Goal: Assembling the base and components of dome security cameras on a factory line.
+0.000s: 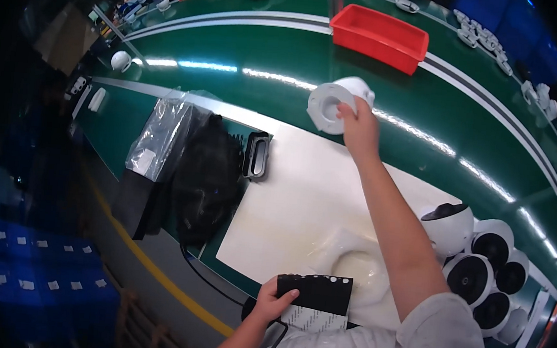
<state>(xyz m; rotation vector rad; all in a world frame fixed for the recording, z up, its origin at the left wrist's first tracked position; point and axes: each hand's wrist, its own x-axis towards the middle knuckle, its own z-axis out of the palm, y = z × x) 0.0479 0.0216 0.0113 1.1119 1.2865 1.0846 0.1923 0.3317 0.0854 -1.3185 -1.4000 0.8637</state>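
Out over the green belt, my right hand (pixel 362 129) grips a white round housing (pixel 322 118) with a flat ring-shaped base and a hollow centre. The thumb hooks into that hollow. Close to my body, my left hand (pixel 271 302) pinches a black sheet (pixel 315 293) with a row of white dots along its upper edge; a white printed backing (pixel 316 319) shows below it. Between the two hands lies a white board (pixel 296 195), bearing a pale moulded cradle (pixel 331 250) with a round hollow.
Several white ball-shaped units with black faces (pixel 468 280) are heaped at the right. A red bin (pixel 377 44) stands beyond the belt (pixel 255 51). Left of the board are a black bag (pixel 208 175), a clear plastic bag (pixel 164 132) and a dark metal-rimmed part (pixel 256 156).
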